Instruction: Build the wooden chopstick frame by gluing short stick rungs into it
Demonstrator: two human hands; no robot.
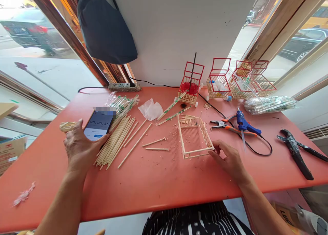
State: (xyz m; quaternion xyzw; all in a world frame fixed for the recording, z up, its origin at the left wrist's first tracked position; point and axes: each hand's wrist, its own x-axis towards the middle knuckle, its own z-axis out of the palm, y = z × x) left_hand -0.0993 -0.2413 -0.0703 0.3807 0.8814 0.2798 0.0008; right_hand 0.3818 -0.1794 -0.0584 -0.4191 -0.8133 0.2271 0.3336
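Note:
My left hand (81,142) is wrapped round the edges of a phone (99,125), whose screen reads 00:05:56. A pale tan object (68,126) lies just behind that hand. Beside the phone is a bundle of wooden chopsticks (116,142). With thumb and fingers, my right hand (227,158) pinches the near right corner of a small frame (196,152) built from wooden sticks, which rests on the table. Short cut stick pieces (156,149) and crumbs lie left of the frame.
Pliers (221,125), a blue glue gun (244,122) and black-handled cutters (294,149) lie to the right. Red-rimmed stick baskets (219,78) stand at the back, near wrapped chopsticks (269,104). A power strip (124,87) and crumpled white plastic (150,109) are further left on the red table (143,194).

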